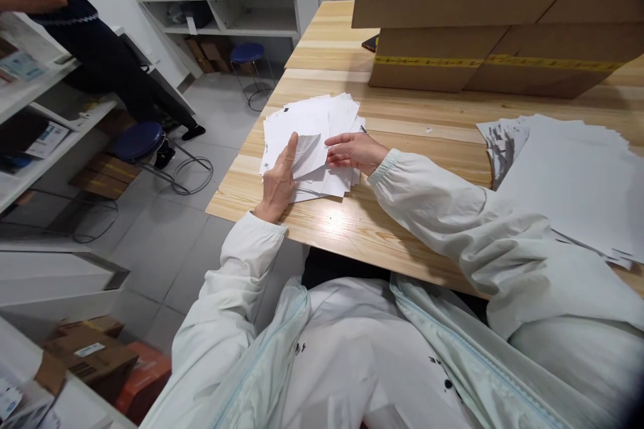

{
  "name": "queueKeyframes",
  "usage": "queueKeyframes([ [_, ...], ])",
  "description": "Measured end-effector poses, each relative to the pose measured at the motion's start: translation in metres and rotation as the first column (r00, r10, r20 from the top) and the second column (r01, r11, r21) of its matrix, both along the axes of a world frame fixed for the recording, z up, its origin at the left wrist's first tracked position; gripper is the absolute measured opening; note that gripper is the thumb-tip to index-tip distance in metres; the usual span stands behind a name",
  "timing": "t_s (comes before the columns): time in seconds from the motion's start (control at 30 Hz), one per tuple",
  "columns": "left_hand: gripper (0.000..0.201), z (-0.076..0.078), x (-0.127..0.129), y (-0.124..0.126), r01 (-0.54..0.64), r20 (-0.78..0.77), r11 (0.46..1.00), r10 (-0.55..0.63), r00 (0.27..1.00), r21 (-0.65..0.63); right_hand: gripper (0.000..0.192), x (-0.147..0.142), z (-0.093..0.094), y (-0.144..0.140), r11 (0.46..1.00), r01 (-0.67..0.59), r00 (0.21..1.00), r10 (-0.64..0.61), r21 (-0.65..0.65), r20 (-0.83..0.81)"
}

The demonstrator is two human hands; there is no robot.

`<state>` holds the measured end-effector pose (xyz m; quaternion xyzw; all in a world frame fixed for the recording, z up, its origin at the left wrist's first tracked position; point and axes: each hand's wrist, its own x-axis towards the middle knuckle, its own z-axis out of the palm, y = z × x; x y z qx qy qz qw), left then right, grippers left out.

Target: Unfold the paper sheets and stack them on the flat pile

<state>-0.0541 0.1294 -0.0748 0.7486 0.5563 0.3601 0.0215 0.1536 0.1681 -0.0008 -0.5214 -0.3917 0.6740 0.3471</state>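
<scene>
Closest in is the person's own lap and pale jacket sleeves, then the edge of the wooden desk [352, 228]; the left hand [278, 181] sits at about 7 o'clock of a loose paper pile [314, 124], thumb up and pressed against the top sheet [308, 151], which is curling up off the stack; looks pinched between thumb and fingers, though the fingers underneath are hidden so I can't swear to it; the right hand [355, 151] is at roughly 3 o'clock of that sheet, fingers stretched out flat and resting on the pile, not closed on anything.

My read on handling: these are thin single sheets, super light, floppy, and they slide over each other; the pile is already fanned out messily; a flat hand on the stack should stop it shifting while one sheet gets peeled from a corner or edge; grabbing mid-sheet would just crumple it, and it'd tear or crease easily.

Further right, at 3 o'clock of the hands and well apart, is a bigger white stack [573, 181]; beyond, at 1 o'clock, cardboard boxes [483, 20] with yellow tape sit on the desk; far left at 10 o'clock another person [85, 33] stands by shelves, with blue stools [138, 141] on the floor.
</scene>
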Motion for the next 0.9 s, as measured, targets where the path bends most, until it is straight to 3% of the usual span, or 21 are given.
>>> queueKeyframes([
  [0.33, 0.042, -0.001, -0.005, 0.000, -0.018, -0.072, 0.999, 0.015, 0.997, -0.040, 0.016, -0.008, -0.006, 0.008, 0.991, 0.033, 0.991, -0.048, 0.126, 0.123],
  [0.6, 0.038, 0.006, -0.002, -0.008, 0.047, -0.011, 0.998, -0.047, 0.999, -0.049, 0.013, -0.014, -0.003, 0.013, 0.985, -0.005, 0.991, -0.017, 0.174, 0.129],
  [0.9, 0.030, -0.002, -0.007, 0.001, 0.024, 0.034, 1.000, -0.023, 0.999, -0.013, 0.012, -0.016, -0.002, 0.016, 0.975, -0.042, 0.981, -0.001, 0.217, 0.195],
])
